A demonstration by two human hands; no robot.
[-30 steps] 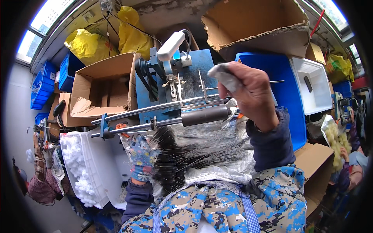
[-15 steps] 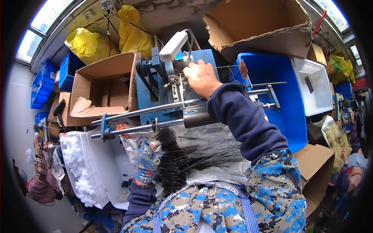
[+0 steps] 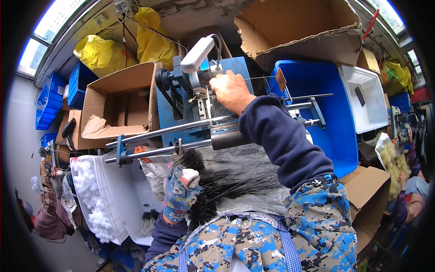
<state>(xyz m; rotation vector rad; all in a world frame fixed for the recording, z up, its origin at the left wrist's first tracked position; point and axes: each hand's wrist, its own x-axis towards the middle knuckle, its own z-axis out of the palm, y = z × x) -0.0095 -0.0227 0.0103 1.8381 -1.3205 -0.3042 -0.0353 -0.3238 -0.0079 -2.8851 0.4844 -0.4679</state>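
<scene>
Right hand [image 3: 232,93] now in at machine [image 3: 194,81], was off at its 3 o'clock; suggests work shifted there. Fingertips hidden, grip can't tell. Gloved left hand [image 3: 179,192] curled, contents unclear, beside black bristles [image 3: 244,176], machine's 5 o'clock, strands roughly 9-to-3, pointing 3.

Bright windows [image 3: 62,19], pale side wall [image 3: 25,113]

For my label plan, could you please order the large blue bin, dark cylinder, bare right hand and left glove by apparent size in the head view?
Largest: large blue bin
Middle: left glove and right hand, too alike to rank
Smallest: dark cylinder, its visible part
</scene>
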